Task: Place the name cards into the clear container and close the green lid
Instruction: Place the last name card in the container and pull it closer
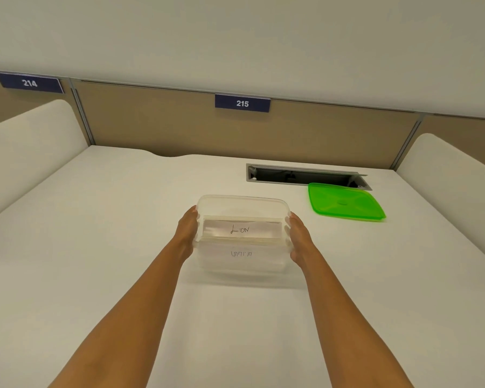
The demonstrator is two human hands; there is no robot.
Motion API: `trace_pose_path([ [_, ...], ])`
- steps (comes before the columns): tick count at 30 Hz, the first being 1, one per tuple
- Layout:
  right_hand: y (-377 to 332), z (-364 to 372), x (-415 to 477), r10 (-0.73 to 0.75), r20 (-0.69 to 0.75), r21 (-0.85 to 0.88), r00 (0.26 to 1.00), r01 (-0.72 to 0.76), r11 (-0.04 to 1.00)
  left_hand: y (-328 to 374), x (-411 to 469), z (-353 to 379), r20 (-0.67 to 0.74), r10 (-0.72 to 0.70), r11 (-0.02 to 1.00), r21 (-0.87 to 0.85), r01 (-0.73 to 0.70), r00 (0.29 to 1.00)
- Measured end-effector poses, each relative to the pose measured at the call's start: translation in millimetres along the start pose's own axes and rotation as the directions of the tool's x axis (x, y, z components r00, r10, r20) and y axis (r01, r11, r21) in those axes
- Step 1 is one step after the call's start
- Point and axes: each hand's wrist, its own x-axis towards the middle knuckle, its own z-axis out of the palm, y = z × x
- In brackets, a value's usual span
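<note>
Bracing the clear container point(242, 204) from both sides, I have my left hand point(186, 233) flat against its left wall and my right hand point(298, 237) against the right, palms pressing inward, likely to steady it on the desk point(109, 219). The name cards point(241, 229) already sit inside, one reading "Lion". The green lid point(345, 201) lies off to the right, near the cable slot point(305, 177), not yet on. My fingertips are hidden behind the walls, and the lower card's writing is too blurred to read.

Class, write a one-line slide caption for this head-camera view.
Both hands, left and right, grip the card-filled clear container; green lid waits nearby.
</note>
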Motion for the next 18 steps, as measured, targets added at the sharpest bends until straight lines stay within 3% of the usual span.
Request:
trace_pose_path([
  [18,16,-2,7,0.036,0.032,0.015,0.999,-0.036,0.999,-14,8,-6,-0.035,0.015,0.999,0.031,-0.014,0.999],
])
